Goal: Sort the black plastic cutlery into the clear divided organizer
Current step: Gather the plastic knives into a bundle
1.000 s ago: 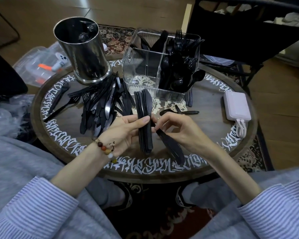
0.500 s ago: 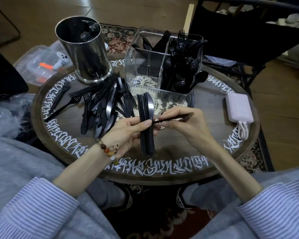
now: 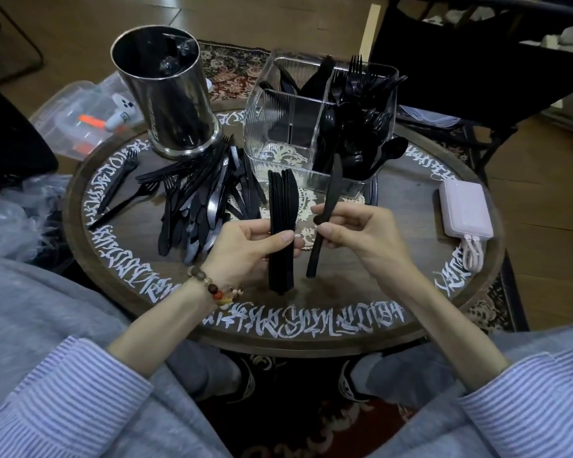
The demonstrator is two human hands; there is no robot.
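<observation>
My left hand [image 3: 245, 247] grips an upright stack of black plastic knives [image 3: 281, 206] over the round table, blades pointing away from me. My right hand [image 3: 354, 231] pinches a single black knife [image 3: 328, 200] just right of the stack, its blade pointing up toward the clear divided organizer [image 3: 278, 133]. The organizer stands at the table's far centre, with forks and spoons [image 3: 354, 127] filling its right compartments and a few knives at the back left. A loose pile of black cutlery [image 3: 196, 200] lies left of the stack.
A shiny metal cylinder [image 3: 166, 94] stands at the far left of the lettered round table [image 3: 311, 328]. A pink power bank [image 3: 465, 206] with its cable lies at the right edge. A clear plastic box [image 3: 76, 120] sits off the table to the left, a dark chair behind the organizer.
My right hand picked a single knife off the table and turned it from lying sideways to nearly upright beside the stack. My left hand kept holding the stack.
</observation>
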